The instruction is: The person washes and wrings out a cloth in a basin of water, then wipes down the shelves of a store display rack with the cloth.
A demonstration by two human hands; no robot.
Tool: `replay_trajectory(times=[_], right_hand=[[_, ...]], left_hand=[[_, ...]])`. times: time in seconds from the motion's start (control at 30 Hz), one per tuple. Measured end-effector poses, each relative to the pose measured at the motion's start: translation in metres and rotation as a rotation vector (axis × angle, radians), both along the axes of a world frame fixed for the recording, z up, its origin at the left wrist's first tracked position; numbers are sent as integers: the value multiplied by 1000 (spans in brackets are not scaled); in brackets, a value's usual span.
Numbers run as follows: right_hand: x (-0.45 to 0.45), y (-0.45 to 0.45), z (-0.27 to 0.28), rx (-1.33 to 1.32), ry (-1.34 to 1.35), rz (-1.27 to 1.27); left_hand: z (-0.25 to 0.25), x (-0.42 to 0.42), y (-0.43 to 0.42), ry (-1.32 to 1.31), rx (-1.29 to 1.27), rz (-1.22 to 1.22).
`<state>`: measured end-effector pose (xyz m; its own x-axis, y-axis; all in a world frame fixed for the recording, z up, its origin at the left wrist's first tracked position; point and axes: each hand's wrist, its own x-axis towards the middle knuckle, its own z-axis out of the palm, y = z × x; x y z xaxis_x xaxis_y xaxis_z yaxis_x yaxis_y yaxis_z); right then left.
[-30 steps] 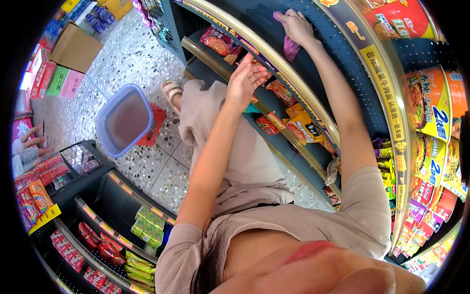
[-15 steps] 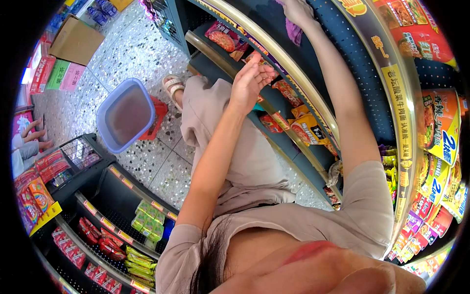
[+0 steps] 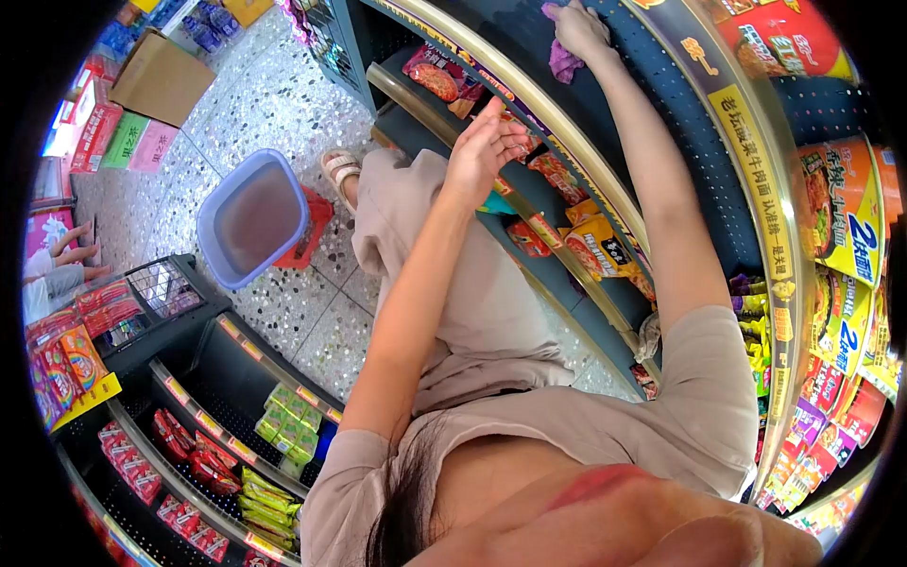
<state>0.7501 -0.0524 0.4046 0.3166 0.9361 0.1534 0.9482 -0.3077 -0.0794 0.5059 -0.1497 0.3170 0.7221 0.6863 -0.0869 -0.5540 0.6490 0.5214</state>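
Observation:
My right hand [image 3: 583,34] reaches across a dark shelf board [image 3: 652,71] at the top of the view. Its fingers are closed on a purple cloth [image 3: 565,62], which hangs bunched beside them against the board. Just outside the shelf's gold-edged front rail [image 3: 557,128] is my left hand [image 3: 480,159], fingers loosely extended and holding nothing. Whether its fingertips touch the rail, I cannot tell. Close to it on the lower tier are red snack packets [image 3: 557,178] and an orange-yellow packet [image 3: 595,241].
A blue-purple basin [image 3: 204,236] of murky water stands on a red support [image 3: 316,227] on the speckled floor. Another snack rack [image 3: 203,416] is at lower left. Noodle packs [image 3: 841,208] fill the right side. An open carton [image 3: 161,80] and another person's legs [image 3: 71,255] appear farther left.
My right hand and the cloth now show slightly lower in view, with more of both visible. The surroundings on the left have shifted a little rightward. My left hand stays nearly in place.

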Motion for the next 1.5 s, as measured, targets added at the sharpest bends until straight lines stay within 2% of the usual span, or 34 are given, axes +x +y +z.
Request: replay_trajectory(times=[0.03,0.07,0.17,0.43,0.57,0.97,1.1,1.13,1.27,1.37,1.5], right_hand=[[0,-5,3,-20,3,-5],[33,7,-38,28,-170,42],[29,-14,-25,-18,-215,9],[27,-61,-11,-119,-98,-18],[27,-75,-13,-78,-116,11],[47,-24,-29,35,-162,155],[-4,-14,22,-65,-31,21],[7,-6,11,-12,-79,60],[16,17,-10,116,-48,-77],[22,25,-8,-3,-249,96],[20,44,-10,-73,-246,-39]], left_hand=[[1,-1,0,4,7,-5],[1,-1,-1,5,13,-6],[0,-1,-2,0,25,-10],[3,-1,-4,-18,15,-6],[1,0,-3,-31,-9,-11],[-1,3,-2,-49,-83,12],[1,3,0,-53,-89,33],[1,3,0,-53,-93,37],[3,2,0,-70,-83,40],[4,1,1,-64,-87,42],[1,2,2,-70,-83,36]])
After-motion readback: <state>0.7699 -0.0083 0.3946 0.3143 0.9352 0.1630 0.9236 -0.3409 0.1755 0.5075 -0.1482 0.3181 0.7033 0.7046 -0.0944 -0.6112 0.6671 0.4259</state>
